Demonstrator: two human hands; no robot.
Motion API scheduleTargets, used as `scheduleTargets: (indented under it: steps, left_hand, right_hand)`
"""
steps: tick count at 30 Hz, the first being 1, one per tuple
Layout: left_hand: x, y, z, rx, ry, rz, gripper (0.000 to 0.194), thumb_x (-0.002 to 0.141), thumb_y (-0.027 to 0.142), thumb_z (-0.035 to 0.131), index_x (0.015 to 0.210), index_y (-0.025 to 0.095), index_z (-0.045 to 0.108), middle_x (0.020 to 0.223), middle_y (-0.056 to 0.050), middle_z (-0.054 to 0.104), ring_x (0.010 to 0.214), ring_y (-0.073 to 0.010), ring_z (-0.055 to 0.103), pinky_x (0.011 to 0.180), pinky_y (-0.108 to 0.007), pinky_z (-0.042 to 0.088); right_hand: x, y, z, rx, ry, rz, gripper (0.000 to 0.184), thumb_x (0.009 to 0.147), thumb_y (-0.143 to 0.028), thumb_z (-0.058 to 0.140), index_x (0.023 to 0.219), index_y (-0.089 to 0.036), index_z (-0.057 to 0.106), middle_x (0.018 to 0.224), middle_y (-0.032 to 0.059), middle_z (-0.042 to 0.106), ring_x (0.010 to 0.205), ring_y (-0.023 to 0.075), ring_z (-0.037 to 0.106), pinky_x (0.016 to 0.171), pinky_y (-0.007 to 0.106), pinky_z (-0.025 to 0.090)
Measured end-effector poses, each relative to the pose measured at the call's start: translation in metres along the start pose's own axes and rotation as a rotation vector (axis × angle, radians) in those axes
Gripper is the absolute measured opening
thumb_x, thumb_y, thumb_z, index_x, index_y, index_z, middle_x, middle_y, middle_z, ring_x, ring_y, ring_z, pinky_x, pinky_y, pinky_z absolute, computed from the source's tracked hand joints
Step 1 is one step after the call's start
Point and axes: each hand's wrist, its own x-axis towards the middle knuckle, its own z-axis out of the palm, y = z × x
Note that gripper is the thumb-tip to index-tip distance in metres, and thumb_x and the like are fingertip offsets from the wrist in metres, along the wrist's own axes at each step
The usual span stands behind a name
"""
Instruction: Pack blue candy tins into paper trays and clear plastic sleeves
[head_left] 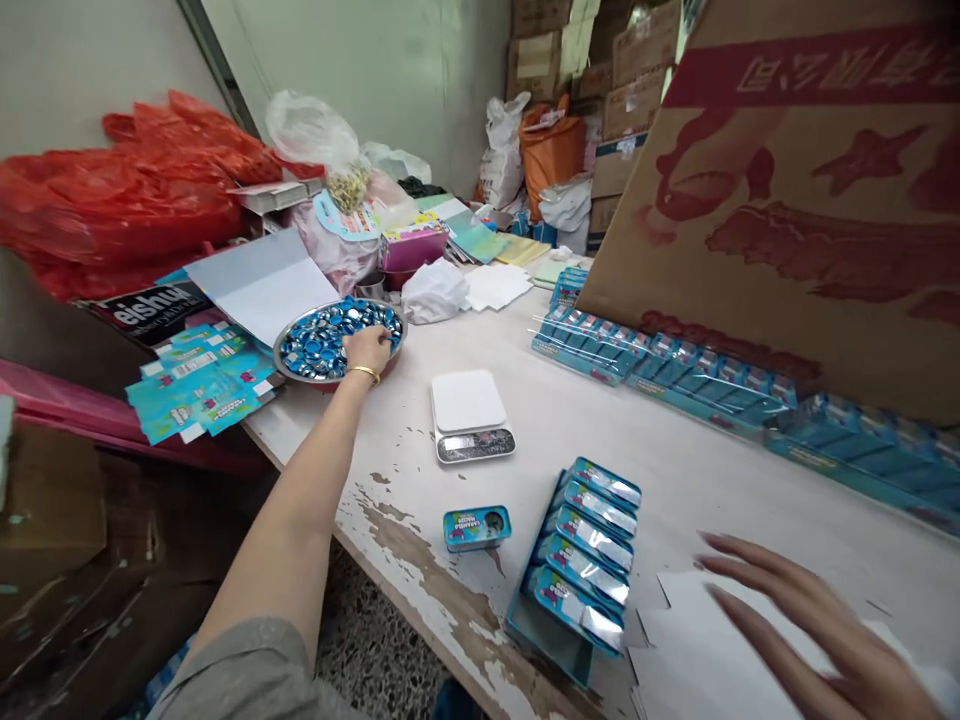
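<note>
My left hand [366, 349] reaches far out to a round metal tray [289, 345] heaped with small blue-wrapped pieces [330, 335]. Its fingers curl down into the pile, and what they grip is hidden. A gold bangle sits on that wrist. My right hand [817, 625] lies flat with fingers spread on a stack of white cards [682, 655] at the near right. Beside it stands a blue display tray [585, 560] filled with several small packs. A single small blue tin [477, 527] lies on the worn table [690, 470].
A small white digital scale [470, 415] stands mid-table. Flat blue cartons [196, 380] lie at the left by red plastic bags [127, 205]. Rows of filled blue trays [675, 375] line the right, under a big tilted cardboard box [810, 190]. Boxes and bags pile up behind.
</note>
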Motion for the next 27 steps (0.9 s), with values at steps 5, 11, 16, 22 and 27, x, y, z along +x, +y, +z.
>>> scheduleTargets:
  steps: [5,11,16,22,27]
  left_hand:
    - [-0.076,0.032,-0.044,-0.226,-0.039,0.129,0.023,0.083,0.023,0.05,0.099,0.012,0.063,0.092,-0.003,0.067,0.076,-0.0111,0.058,0.074,-0.023,0.046]
    - [-0.217,0.094,-0.045,-0.489,-0.611,0.312,0.009,0.076,0.018,0.058,0.077,0.017,0.067,0.073,0.0,0.064,0.068,-0.0123,0.057,0.063,-0.023,0.044]
    - [-0.234,0.117,-0.031,-0.155,-0.687,0.199,0.002,0.07,0.017,0.06,0.071,0.019,0.058,0.06,0.003,0.057,0.059,-0.0136,0.052,0.055,-0.025,0.035]
    - [-0.214,0.124,-0.028,0.069,-0.841,0.226,0.023,0.067,0.028,0.071,0.08,0.021,0.054,0.069,0.003,0.055,0.065,-0.0159,0.05,0.059,-0.026,0.034]
    - [-0.215,0.119,-0.023,0.076,-0.951,0.187,0.024,0.072,0.034,0.068,0.087,0.02,0.055,0.083,0.001,0.058,0.076,-0.0172,0.052,0.064,-0.026,0.037]
  right_hand:
    - [0.049,-0.074,0.053,-0.029,-0.243,-0.39,0.038,0.088,-0.045,0.055,0.119,-0.023,0.06,0.126,0.0115,0.058,0.121,0.0308,0.05,0.102,0.055,0.04]
    - [0.084,-0.106,0.1,-0.281,-0.465,-0.421,0.044,0.076,-0.039,0.071,0.111,-0.013,0.064,0.131,0.0158,0.054,0.135,0.0321,0.033,0.116,0.06,0.003]
    - [0.084,-0.102,0.105,-0.277,-0.491,-0.386,0.029,0.08,-0.037,0.068,0.101,-0.017,0.069,0.121,0.0135,0.06,0.134,0.0321,0.035,0.113,0.063,-0.001]
    - [0.087,-0.104,0.102,-0.271,-0.516,-0.356,0.03,0.08,-0.037,0.067,0.103,-0.018,0.071,0.116,0.014,0.061,0.132,0.032,0.037,0.114,0.06,-0.001]
    - [0.084,-0.102,0.102,-0.218,-0.507,-0.336,0.024,0.08,-0.032,0.066,0.098,-0.018,0.072,0.11,0.014,0.064,0.128,0.0325,0.042,0.114,0.061,0.003]
